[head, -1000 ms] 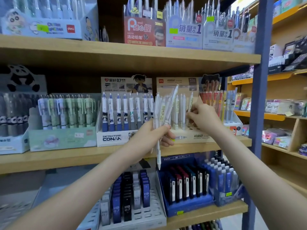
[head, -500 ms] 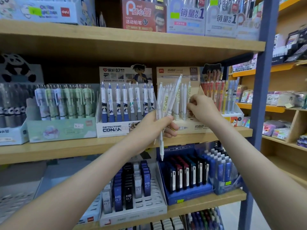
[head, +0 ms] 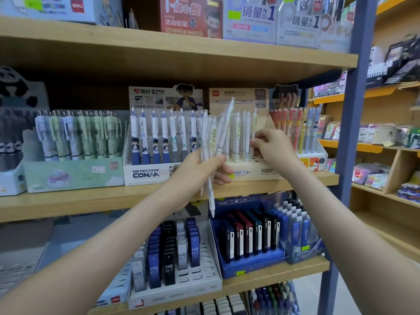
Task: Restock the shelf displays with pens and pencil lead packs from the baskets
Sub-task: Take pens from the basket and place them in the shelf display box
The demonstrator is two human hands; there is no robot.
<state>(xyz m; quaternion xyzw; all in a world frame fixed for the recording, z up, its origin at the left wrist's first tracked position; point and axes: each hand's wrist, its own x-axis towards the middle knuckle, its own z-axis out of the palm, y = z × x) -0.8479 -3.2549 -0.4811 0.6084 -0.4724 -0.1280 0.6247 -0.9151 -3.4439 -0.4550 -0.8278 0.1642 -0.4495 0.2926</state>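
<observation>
Change since a second ago: the view has dipped, so the shelves sit higher in the picture and more of the lower shelf shows; both hands are in much the same places against the display.
Left hand: still wrapped round a bundle of white pens, fingers curled across the barrels, tips pointing down, caps fanning up and right.
Right hand: still at the right end of the beige display box, fingers curled round the lower barrel of the end pen, which stands upright in the row.
Where the pens are: some in the left hand, the rest upright in the beige display box on the middle shelf.
Left of it: a Detective Conan pen box, touching the beige box, then a pale green pen box.
Lower shelf: a white tray of lead packs marked HB 0.7, beside a blue tray of lead packs.
Right edge: a blue upright post.
In the way: the held bundle crosses the left end of the beige box and hides pens there; the right hand covers the slots at its right end; the left forearm hides part of the lower shelf.
</observation>
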